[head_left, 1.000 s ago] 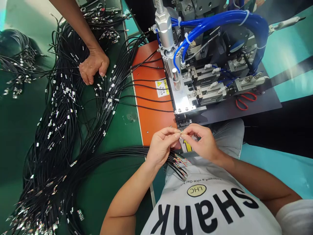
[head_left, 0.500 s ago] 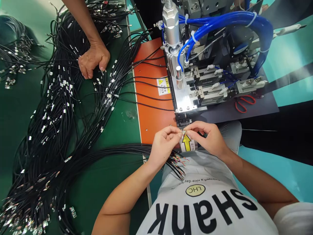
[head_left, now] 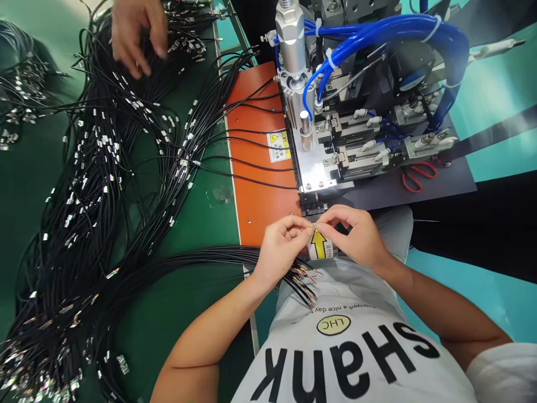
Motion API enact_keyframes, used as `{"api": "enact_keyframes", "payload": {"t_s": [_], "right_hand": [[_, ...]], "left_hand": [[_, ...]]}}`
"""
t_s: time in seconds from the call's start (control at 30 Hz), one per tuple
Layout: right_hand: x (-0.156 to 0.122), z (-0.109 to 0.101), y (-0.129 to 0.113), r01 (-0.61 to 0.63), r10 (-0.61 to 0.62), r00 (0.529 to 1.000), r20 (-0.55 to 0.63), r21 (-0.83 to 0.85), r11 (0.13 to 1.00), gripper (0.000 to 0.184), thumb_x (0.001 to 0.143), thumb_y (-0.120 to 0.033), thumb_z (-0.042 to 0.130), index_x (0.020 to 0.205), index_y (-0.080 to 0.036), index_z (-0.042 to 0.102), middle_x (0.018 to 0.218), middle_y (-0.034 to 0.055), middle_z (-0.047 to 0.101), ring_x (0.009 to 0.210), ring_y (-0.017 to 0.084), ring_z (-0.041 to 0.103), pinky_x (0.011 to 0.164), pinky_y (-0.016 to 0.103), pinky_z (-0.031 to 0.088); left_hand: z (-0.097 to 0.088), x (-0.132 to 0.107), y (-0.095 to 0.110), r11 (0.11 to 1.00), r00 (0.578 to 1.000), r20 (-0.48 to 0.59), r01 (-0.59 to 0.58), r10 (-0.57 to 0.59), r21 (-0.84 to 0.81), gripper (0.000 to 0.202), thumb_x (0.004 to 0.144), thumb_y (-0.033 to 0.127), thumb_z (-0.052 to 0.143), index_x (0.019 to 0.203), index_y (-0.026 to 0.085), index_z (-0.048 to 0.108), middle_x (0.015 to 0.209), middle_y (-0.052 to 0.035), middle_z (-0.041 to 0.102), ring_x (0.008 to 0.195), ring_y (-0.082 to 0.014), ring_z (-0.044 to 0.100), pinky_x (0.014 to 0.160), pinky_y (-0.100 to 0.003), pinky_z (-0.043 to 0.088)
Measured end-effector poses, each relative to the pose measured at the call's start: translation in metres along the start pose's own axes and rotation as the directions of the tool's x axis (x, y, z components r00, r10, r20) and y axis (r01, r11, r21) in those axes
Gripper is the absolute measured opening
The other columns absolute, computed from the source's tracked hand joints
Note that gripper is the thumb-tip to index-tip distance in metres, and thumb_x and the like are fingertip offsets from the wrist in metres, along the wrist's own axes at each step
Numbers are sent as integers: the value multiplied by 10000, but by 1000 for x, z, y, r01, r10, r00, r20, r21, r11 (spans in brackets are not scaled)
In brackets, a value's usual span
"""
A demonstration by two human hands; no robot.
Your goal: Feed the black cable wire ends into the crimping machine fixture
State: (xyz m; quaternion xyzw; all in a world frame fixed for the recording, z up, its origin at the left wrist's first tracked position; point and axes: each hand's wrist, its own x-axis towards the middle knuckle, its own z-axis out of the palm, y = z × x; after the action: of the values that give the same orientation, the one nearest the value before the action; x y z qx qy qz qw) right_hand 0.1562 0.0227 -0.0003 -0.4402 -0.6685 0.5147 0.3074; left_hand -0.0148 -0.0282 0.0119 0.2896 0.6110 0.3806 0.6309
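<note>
My left hand (head_left: 282,246) and my right hand (head_left: 351,232) meet fingertip to fingertip in front of my shirt. Both pinch the thin wires at the end of a black cable (head_left: 312,226); the fingers cover most of it. Beneath my left wrist runs a bundle of black cables (head_left: 210,255). Its stripped ends, with thin coloured wires (head_left: 305,275), fan out over my lap. Just below the pinched fingers is a label with a yellow arrow (head_left: 319,245).
A machine (head_left: 310,162) with blue hoses (head_left: 390,31) stands ahead, several cables entering it across an orange plate (head_left: 255,196). Red-handled scissors (head_left: 419,176) lie at its right. Heaped black cables (head_left: 96,168) cover the green table (head_left: 197,330). Another person's hand (head_left: 138,36) hovers over them.
The other person's hand has lifted off the cables and moved up and to the left. My own hands stay almost in place, fingertips still pinched together.
</note>
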Motion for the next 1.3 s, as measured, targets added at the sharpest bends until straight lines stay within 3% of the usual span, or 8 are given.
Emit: {"api": "enact_keyframes", "payload": {"t_s": [0.2, 0.37, 0.43, 0.5, 0.57, 0.6, 0.8, 1.3], "right_hand": [[-4, 5, 8, 60, -60, 998, -23, 14, 998, 120, 874, -133, 626, 772, -197, 632, 749, -16, 616, 682, 121, 541, 633, 272, 406], [-11, 1, 20, -22, 26, 998, -62, 77, 997, 85, 883, -165, 630, 803, -193, 633, 796, 2, 628, 723, 135, 560, 671, 286, 431], [-10, -2, 23, -99, 109, 993, -51, 163, 982, 77, 886, -204, 641, 811, -189, 636, 790, 7, 632, 715, 137, 569, 664, 286, 443], [-4, -5, 27, -163, 182, 982, -47, 263, 951, 96, 882, -251, 659, 815, -185, 641, 770, 5, 631, 685, 133, 572, 646, 281, 454], [4, -8, 32, -212, 245, 968, -61, 328, 921, 132, 865, -293, 686, 807, -182, 647, 743, -2, 625, 648, 124, 566, 626, 273, 456], [8, -8, 36, -237, 275, 959, -64, 343, 909, 152, 851, -311, 704, 795, -180, 650, 723, -7, 619, 629, 119, 559, 615, 268, 451], [24, -7, 54, -335, 376, 926, -21, 412, 847, 218, 800, -359, 756, 753, -172, 654, 661, -18, 601, 582, 109, 546, 590, 264, 438], [29, -8, 62, -372, 419, 908, -21, 423, 826, 229, 794, -367, 764, 749, -172, 653, 654, -16, 600, 591, 105, 522, 586, 260, 412]], "left_hand": [[1, 0, -1, 996, 998, 23, -65, 63, 68, 228, 828, 335, 730, 901, 135, 649, 640, 25, 569, 558, -82, 550, 534, -195, 453], [-12, -9, -10, 914, 973, 61, -232, 224, 334, 173, 922, 308, 625, 1019, 169, 659, 858, -24, 641, 685, -105, 622, 658, -242, 530], [-17, -9, -11, 793, 923, 80, -366, 377, 486, 130, 945, 261, 588, 1013, 180, 664, 931, -37, 641, 757, -115, 638, 709, -253, 539], [-19, -2, -9, 582, 822, 147, -504, 551, 638, 143, 953, 205, 561, 1044, 189, 670, 992, -53, 627, 851, -131, 631, 765, -264, 534], [-19, 10, -6, 384, 726, 243, -581, 644, 717, 184, 956, 171, 542, 1093, 188, 665, 1019, -65, 613, 915, -143, 611, 799, -272, 526], [-19, 18, -5, 339, 704, 279, -601, 653, 724, 193, 960, 164, 532, 1103, 182, 660, 1015, -67, 610, 920, -144, 607, 803, -273, 525], [-21, 48, -13, 344, 698, 334, -641, 634, 686, 214, 964, 131, 507, 1117, 175, 650, 978, -53, 624, 913, -139, 611, 813, -265, 530], [-24, 59, -18, 257, 671, 405, -662, 621, 704, 312, 975, 118, 426, 1164, 198, 662, 979, -63, 624, 1066, -176, 629, 878, -282, 556]]}}
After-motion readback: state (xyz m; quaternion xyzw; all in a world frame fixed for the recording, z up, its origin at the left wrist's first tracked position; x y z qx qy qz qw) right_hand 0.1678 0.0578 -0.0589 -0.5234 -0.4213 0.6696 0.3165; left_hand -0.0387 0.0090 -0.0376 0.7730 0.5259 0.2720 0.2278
